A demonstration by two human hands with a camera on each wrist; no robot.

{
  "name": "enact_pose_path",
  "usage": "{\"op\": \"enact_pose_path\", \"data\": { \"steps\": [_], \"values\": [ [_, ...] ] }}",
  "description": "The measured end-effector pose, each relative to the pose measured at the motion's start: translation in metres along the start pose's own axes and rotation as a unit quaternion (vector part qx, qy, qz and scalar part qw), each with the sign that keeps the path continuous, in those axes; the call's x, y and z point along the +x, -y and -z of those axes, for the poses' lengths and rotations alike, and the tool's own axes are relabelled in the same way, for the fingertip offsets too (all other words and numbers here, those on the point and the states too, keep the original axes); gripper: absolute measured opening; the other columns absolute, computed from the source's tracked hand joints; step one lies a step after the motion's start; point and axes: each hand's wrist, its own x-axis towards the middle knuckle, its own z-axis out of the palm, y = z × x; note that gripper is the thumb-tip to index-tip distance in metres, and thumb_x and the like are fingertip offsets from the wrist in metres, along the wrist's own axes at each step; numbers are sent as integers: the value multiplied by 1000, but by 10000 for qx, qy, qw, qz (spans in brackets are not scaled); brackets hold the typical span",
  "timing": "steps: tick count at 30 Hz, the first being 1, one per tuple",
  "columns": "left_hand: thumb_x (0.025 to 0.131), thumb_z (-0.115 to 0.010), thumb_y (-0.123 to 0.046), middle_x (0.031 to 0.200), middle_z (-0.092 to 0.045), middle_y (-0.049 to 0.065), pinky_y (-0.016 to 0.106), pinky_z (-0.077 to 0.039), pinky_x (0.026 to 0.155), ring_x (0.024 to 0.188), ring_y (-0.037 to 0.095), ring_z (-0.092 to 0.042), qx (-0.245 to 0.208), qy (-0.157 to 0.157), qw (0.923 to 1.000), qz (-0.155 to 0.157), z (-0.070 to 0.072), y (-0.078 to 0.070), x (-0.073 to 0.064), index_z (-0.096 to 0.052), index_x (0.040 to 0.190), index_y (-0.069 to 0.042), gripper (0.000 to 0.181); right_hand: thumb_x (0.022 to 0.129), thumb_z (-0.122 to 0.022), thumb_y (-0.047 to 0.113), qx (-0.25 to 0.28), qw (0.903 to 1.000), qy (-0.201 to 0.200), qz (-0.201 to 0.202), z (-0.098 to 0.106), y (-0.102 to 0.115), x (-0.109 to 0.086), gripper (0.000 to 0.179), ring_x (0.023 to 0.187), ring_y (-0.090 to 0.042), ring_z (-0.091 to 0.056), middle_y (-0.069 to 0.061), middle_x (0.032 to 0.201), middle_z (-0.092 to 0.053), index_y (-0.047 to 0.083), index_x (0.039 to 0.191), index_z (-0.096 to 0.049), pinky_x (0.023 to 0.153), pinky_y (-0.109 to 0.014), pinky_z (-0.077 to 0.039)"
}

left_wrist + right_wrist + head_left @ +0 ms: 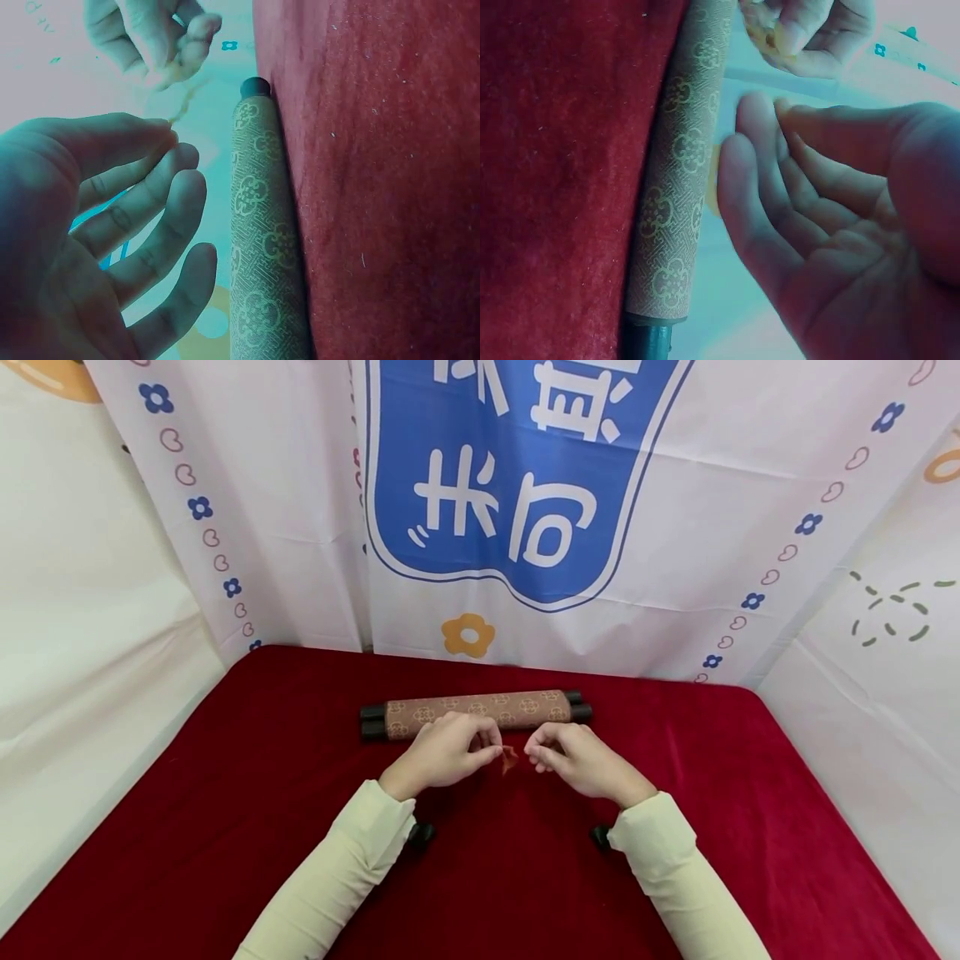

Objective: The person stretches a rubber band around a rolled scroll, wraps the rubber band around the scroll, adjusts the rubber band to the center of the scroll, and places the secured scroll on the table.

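A rolled scroll (480,712) in brown patterned cloth, with black rod ends, lies across the red-covered table. Just in front of it my left hand (448,750) pinches a thin reddish-brown ribbon (509,760) between thumb and forefinger. The other left fingers are loosely bent. From those fingertips the ribbon (182,105) trails as a narrow strand toward the other hand in the left wrist view. My right hand (581,758) faces the left one, fingers bent and thumb tip (786,111) close against them. I cannot tell whether the right fingertips hold the strand's end.
Dark red velvet cloth (495,893) covers the table. Behind it hangs a white curtain (660,568) with a blue sign and flower prints, and pale curtains stand at both sides. Small black pieces (422,835) show beside both sleeve cuffs.
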Motion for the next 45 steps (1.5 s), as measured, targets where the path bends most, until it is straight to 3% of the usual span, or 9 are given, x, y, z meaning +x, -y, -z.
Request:
{"op": "enact_pose_path", "data": {
  "steps": [7,14,21,29,38,45],
  "values": [
    [100,-73,-27,80,-70,-15,29,-50,64,72,1,-61,-45,-22,9999,88,-3,1,1,-73,91,-27,9,104,-67,18,-92,9996,-195,-177,-3,-3,0,15,88,-16,-72,-7,99,-77,7,110,-75,80,-28,-58],
    [101,-73,-26,82,-70,-13,27,-52,68,75,2,-62,-302,45,9995,0,-6,-3,2,-74,93,-25,8,97,-78,27,-49,9999,-138,91,-11,-1,3,24,85,-8,-70,-1,98,-77,6,109,-74,80,-25,-58],
    [102,-71,-25,83,-71,-11,26,-52,70,76,4,-63,-653,62,9978,-112,-3,-6,2,-74,96,-22,7,98,-77,21,-27,9992,-319,229,-17,0,4,10,80,-8,-67,2,90,-75,12,97,-72,75,-24,-57],
    [99,-70,-23,80,-69,-10,27,-51,69,74,4,-62,-499,-88,9987,93,-2,3,2,-74,91,-23,9,100,-68,10,-89,9983,-561,125,-12,-2,3,6,78,-8,-66,-5,89,-75,8,101,-74,73,-24,-56],
    [96,-69,-22,80,-69,-11,28,-51,68,74,3,-62,-270,41,9994,191,-1,6,2,-73,88,-26,10,103,-69,15,-87,9967,-789,159,-10,1,3,11,76,-9,-66,-4,86,-75,5,104,-73,68,-25,-54],
    [96,-68,-23,79,-68,-12,29,-50,66,73,5,-61,-265,146,9994,190,0,5,1,-73,88,-27,10,99,-68,11,-122,9942,-1065,38,-13,3,3,8,78,-9,-67,-2,91,-76,10,100,-76,72,-26,-55]
  ]
}}
